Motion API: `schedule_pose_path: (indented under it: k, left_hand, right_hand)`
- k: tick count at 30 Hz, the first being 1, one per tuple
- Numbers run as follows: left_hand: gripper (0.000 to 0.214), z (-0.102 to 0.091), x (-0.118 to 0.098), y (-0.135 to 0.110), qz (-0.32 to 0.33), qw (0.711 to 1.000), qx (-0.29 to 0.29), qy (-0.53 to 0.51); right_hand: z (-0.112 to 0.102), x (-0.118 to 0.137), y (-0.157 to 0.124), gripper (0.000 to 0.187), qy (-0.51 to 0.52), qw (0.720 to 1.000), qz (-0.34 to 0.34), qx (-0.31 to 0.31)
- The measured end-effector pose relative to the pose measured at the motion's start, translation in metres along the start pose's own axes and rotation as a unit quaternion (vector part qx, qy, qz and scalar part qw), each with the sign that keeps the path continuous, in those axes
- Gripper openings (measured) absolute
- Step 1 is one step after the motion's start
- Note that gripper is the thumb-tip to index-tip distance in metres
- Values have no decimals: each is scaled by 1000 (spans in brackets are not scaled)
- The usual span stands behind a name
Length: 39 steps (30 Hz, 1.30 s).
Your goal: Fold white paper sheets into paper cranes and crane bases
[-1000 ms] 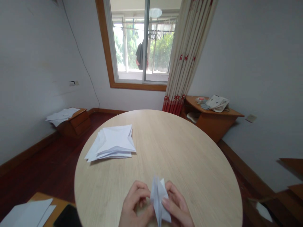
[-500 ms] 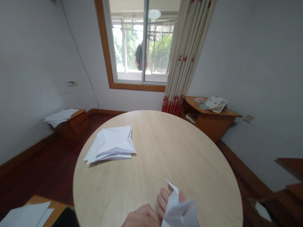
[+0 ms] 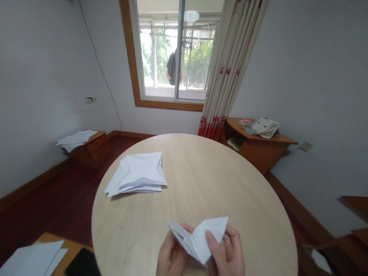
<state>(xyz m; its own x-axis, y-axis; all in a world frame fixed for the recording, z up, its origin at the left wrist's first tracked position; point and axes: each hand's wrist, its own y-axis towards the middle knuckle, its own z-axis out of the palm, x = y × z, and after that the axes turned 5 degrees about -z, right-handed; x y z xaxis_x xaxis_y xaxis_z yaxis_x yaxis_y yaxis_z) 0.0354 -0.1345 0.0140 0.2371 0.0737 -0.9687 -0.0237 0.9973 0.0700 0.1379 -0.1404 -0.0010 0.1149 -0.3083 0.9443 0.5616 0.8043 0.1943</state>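
The round surface (image 3: 207,180) has a pale, wood-grained top. One folded white paper (image 3: 200,245) is held over its near side, close to the middle. The piece is spread into two wings, which meet at a crease; its lower corner points to the near edge of the surface (whether the piece touches the top cannot be told from this view). The left hand (image 3: 173,253) has its grip closed around the left wing, though its finger contact is partly hidden by the paper. The right hand (image 3: 228,251) has its grip on the right wing, the thumb laid flat on the face and the other fingers bent behind. On the far left part of the surface lies a stack of folded papers (image 3: 143,168), edges uneven, lower pieces projecting to the left, well apart from both hands. Left of the surface, a drawer cabinet (image 3: 97,151) carries loose sheets (image 3: 76,138). By the near left of the surface, a wooden stand (image 3: 71,245) bears further white sheets (image 3: 31,257) and a black object (image 3: 82,264). Beyond the far right of the surface stands a corner unit (image 3: 258,155) with a pale cloth item (image 3: 265,127) on top.
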Motion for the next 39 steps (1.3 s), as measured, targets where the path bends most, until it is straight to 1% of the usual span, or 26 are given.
schedule_pose_path:
  k: [2,4,5,6,7,8,9,10,11,12,13,16,18,20,21,23,25,27,29,30,32,33,35,37,38,39]
  left_hand:
    - [44,-2,-2,4,48,997,-21,51]
    - [39,-6,-2,8,107,986,-48,117]
    - [37,-8,-2,10,135,978,-54,149]
    - [34,-10,-1,12,158,970,-52,177]
    - [29,-11,-1,13,177,962,-44,202]
    - [23,-13,0,14,192,955,-36,223]
    - [20,-13,0,15,202,949,-30,238]
    - [18,-13,0,16,208,945,-30,249]
    - [17,-13,-1,16,211,943,-34,255]
    - [17,-13,-2,16,212,942,-38,259]
    - [18,-13,-3,16,211,941,-41,260]
    - [23,-13,-8,16,208,942,-36,260]
    - [23,-14,-9,17,214,941,-41,260]
    - [21,-16,-8,18,224,939,-50,257]
    - [19,-16,-6,18,221,940,-51,254]
    - [15,-17,0,18,191,951,-65,232]
    - [16,-16,6,17,140,967,-96,189]
    - [26,-15,11,16,97,978,-114,146]
    - [30,-15,12,16,83,984,-93,129]
    - [29,-16,11,16,90,984,-76,132]
    - [22,-19,6,17,123,980,-39,149]
    - [19,-22,2,18,143,976,-12,161]
    - [14,-26,-9,21,170,963,67,196]
    - [13,-29,-21,23,159,944,160,241]
    - [14,-30,-27,24,150,937,180,261]
    - [16,-31,-32,25,141,933,186,275]
  right_hand:
    - [-5,-10,9,50,-12,999,-46,8]
    - [-6,-17,14,76,-63,992,-105,-9]
    - [-5,-18,14,81,-92,987,-127,-15]
    - [-4,-17,13,76,-112,984,-136,-7]
    - [-2,-16,11,63,-117,984,-130,22]
    - [0,-14,8,50,-105,986,-113,69]
    - [2,-11,5,47,-83,984,-94,123]
    - [4,-9,3,51,-62,980,-80,173]
    - [5,-6,1,54,-49,974,-72,207]
    - [6,-4,0,54,-47,972,-69,221]
    - [7,-2,-1,52,-55,972,-67,219]
    - [6,2,2,41,-84,980,-41,173]
    - [5,3,5,43,-92,985,-31,143]
    - [4,3,7,45,-101,988,-35,113]
    - [4,3,8,43,-102,989,-39,99]
    - [3,2,9,35,-93,991,-51,83]
    - [1,0,11,29,-83,990,-65,91]
    - [-1,2,14,24,-88,978,-110,152]
    - [-3,9,20,18,-110,946,-169,255]
    - [-4,15,24,17,-126,927,-182,304]
    - [-5,28,31,15,-152,902,-176,365]
    - [-6,34,34,12,-160,895,-164,382]
    - [-5,45,38,8,-175,889,-140,400]
    - [-5,52,40,12,-190,886,-113,408]
    - [-5,54,41,14,-195,885,-100,412]
    - [-6,55,42,16,-198,884,-88,415]
